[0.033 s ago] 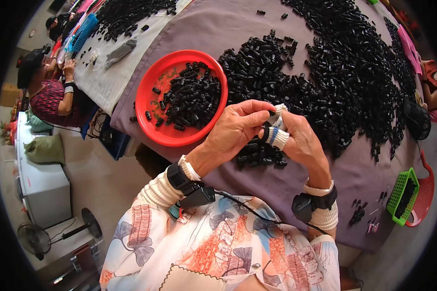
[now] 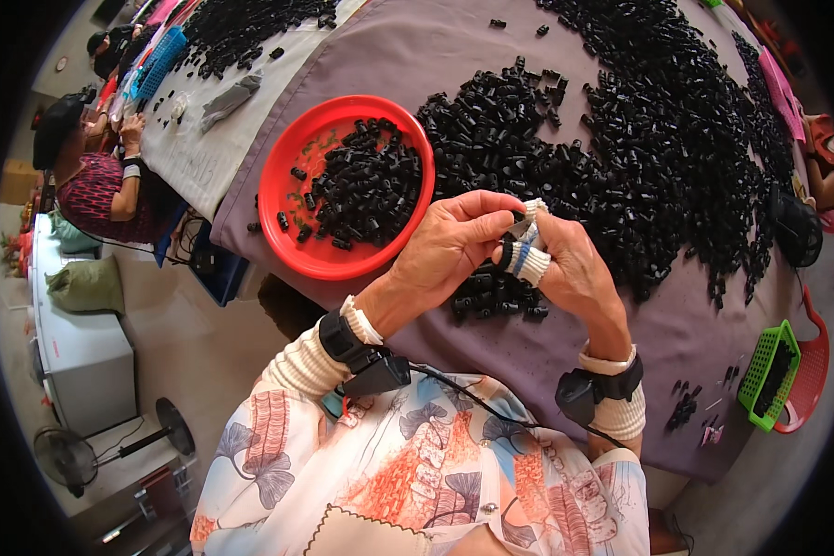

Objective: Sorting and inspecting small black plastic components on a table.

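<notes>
Above the table's near middle, my left hand (image 2: 442, 243) is closed in a pinch, thumb against forefinger. Facing it, my right hand (image 2: 574, 264) is closed as well, with white finger covers (image 2: 530, 262) striped in blue on its thumb and forefinger. The fingertips of both hands meet at a small black plastic part (image 2: 517, 216), mostly hidden between them. A round red basin (image 2: 271, 199) stands left of my hands, partly filled with black plastic parts (image 2: 366, 181). Beyond my hands spreads a large heap of similar parts (image 2: 658, 157).
A mauve cloth (image 2: 491, 361) covers the table. At right are a green basket (image 2: 763, 357) and a red basket (image 2: 813, 371). A dark cable (image 2: 463, 394) links my wrist devices. Another person (image 2: 107, 185) sits at a pale table on the left. A fan (image 2: 65, 459) stands on the floor.
</notes>
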